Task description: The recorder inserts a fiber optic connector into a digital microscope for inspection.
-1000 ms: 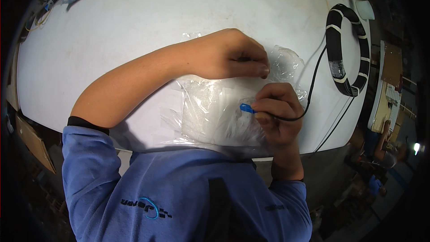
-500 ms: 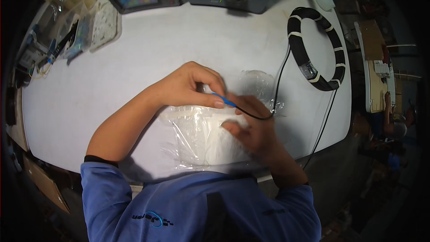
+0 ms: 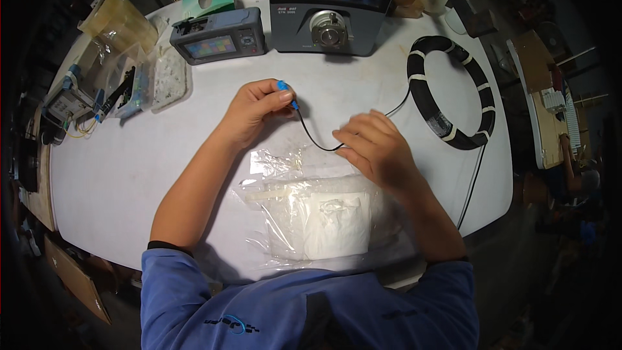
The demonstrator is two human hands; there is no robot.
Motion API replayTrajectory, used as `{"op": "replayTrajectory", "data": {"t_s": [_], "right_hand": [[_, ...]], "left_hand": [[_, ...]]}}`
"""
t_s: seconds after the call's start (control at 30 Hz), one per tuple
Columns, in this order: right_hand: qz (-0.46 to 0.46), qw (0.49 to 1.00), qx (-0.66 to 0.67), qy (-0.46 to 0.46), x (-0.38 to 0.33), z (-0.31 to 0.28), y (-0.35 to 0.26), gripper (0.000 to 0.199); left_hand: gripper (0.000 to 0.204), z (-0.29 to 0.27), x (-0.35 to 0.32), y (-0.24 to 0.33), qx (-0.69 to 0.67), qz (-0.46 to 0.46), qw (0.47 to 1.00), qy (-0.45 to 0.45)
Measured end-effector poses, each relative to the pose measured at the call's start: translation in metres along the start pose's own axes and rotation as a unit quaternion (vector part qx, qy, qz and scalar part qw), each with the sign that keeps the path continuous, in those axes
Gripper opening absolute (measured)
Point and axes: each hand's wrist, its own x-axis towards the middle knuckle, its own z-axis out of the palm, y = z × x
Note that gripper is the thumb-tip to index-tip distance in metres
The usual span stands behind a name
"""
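Between the thumb and fingers of my left hand (image 3: 256, 110) is a small blue connector (image 3: 282, 85), its tip pointing up and away from me. A thin black cable (image 3: 311, 137) leaves the connector and sags toward my right hand (image 3: 381, 149). That hand pinches the cable near its thumb and fingertips, which are slightly blurred. Beyond the fingers the cable runs on to a thick black cable coil (image 3: 420, 94) bound with white bands, lying at the right. Below both hands lies a clear plastic bag (image 3: 283, 230) with folded white tissue (image 3: 338, 236) on it.
At the back stand a grey bench instrument (image 3: 359, 32) with a round metal port and a smaller tester (image 3: 220, 45) with a lit screen. Tape rolls (image 3: 116, 23), a clear bin (image 3: 133, 84) of tools and a speckled tray (image 3: 172, 81) occupy the back left.
Both hands have moved away from me, off the plastic bag, and farther apart. My left hand carries the blue connector up and left. The white tissue is now uncovered.
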Motion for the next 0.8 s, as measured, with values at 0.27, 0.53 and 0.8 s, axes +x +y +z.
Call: {"op": "replayTrajectory", "data": {"t_s": [0.27,0.53,0.8], "right_hand": [[0.099,0.988,0.023,0.115,-0.004,0.029,0.01,0.011],[0.144,0.972,0.027,0.183,-0.011,0.034,0.011,0.018],[0.15,0.974,0.031,0.169,-0.011,0.034,0.011,0.018]], "left_hand": [[0.022,0.031,0.039,0.006,-0.115,-0.035,0.992,0.032],[0.028,0.055,0.065,0.013,-0.086,-0.06,0.994,0.007],[0.03,0.056,0.073,0.009,-0.078,-0.061,0.995,-0.002]]}}
